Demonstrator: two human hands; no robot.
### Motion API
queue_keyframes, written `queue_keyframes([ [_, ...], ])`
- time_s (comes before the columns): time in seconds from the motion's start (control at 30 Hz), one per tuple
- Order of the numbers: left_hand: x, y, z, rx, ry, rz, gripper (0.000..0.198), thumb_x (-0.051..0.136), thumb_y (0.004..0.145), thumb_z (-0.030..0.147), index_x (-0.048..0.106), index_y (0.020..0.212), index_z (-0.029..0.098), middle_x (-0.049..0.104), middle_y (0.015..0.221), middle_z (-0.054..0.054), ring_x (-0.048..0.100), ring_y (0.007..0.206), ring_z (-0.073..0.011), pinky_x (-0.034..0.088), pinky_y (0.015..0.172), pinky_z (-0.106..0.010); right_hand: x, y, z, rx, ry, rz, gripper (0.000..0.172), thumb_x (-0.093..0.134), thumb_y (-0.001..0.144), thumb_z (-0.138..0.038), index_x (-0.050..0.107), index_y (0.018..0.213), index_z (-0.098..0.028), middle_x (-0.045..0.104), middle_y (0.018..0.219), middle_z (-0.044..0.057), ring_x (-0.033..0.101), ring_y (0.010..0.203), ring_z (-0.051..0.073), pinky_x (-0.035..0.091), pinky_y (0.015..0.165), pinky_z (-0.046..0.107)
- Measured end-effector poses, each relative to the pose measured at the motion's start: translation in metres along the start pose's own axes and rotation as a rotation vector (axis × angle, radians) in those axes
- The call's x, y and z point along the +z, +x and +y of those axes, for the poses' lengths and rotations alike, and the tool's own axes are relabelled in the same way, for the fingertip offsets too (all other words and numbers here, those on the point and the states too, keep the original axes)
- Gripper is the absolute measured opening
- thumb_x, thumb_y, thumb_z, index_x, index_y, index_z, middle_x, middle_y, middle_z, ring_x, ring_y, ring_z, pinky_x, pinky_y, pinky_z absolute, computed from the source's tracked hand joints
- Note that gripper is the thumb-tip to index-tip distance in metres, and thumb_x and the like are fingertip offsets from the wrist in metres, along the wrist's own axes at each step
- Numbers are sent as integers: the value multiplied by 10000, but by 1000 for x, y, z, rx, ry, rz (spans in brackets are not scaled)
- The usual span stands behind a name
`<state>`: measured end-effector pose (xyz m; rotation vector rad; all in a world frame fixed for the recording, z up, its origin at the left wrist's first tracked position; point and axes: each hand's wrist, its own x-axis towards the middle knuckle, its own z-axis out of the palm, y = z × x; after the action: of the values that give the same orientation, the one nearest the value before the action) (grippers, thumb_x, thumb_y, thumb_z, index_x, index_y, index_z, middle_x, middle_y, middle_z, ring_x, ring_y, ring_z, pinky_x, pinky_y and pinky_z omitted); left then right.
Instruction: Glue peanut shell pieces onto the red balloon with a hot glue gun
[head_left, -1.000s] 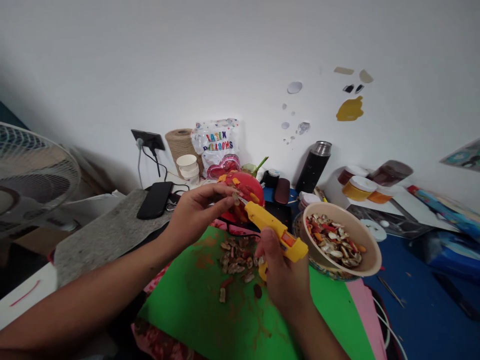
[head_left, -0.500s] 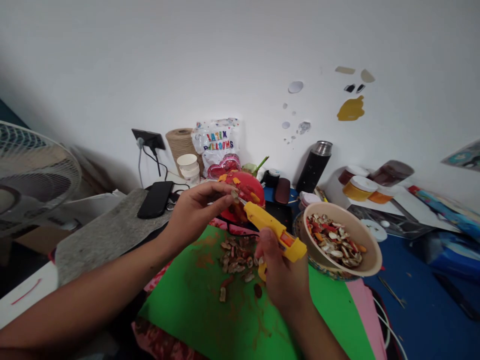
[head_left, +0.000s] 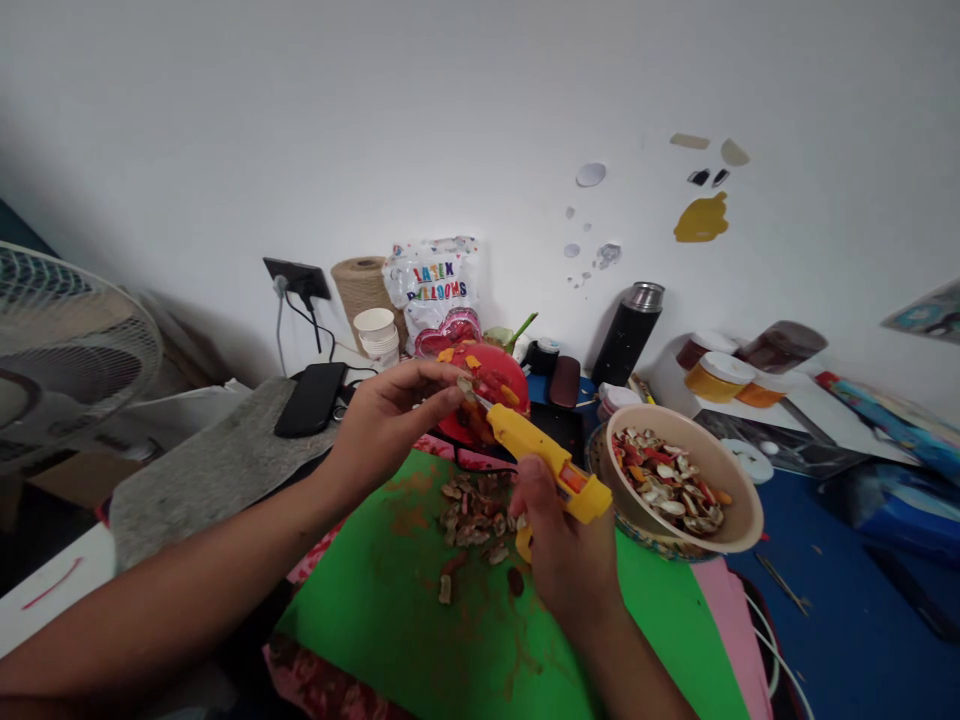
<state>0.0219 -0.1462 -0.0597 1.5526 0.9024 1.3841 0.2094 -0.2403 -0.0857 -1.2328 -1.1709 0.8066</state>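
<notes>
My left hand [head_left: 390, 415] pinches a small peanut shell piece [head_left: 465, 385] above the green sheet [head_left: 420, 620]. My right hand [head_left: 562, 545] grips a yellow glue gun [head_left: 544, 460], and the gun's metal tip touches that shell piece. Just behind the two sits a red plate [head_left: 499, 385] with orange bits on it. A cluster of peanut shells [head_left: 476, 515] lies on the green sheet below the hands.
A beige bowl [head_left: 739, 515] of shells stands to the right. Along the wall are a black flask [head_left: 626, 335], lidded jars [head_left: 716, 375], a balloon bag [head_left: 435, 285], a twine roll [head_left: 360, 280], paper cups [head_left: 375, 335] and a phone [head_left: 311, 400]. A fan [head_left: 60, 350] is at the left.
My left hand has lifted slightly with the shell piece, and the glue gun's tip followed it. Otherwise nothing moved.
</notes>
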Motion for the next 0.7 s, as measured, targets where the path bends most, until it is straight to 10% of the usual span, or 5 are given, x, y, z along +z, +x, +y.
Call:
queue_keyframes([
  [0.7, 0, 1, -6, 4, -45, 13, 178, 975, 879, 364, 884, 979, 249, 899, 1039, -52, 825, 924, -194, 695, 849, -302, 1, 1, 12, -97, -2, -24, 675, 653, 1048, -790, 529, 650, -260, 383, 531, -72, 373, 481, 121, 305, 455, 270],
])
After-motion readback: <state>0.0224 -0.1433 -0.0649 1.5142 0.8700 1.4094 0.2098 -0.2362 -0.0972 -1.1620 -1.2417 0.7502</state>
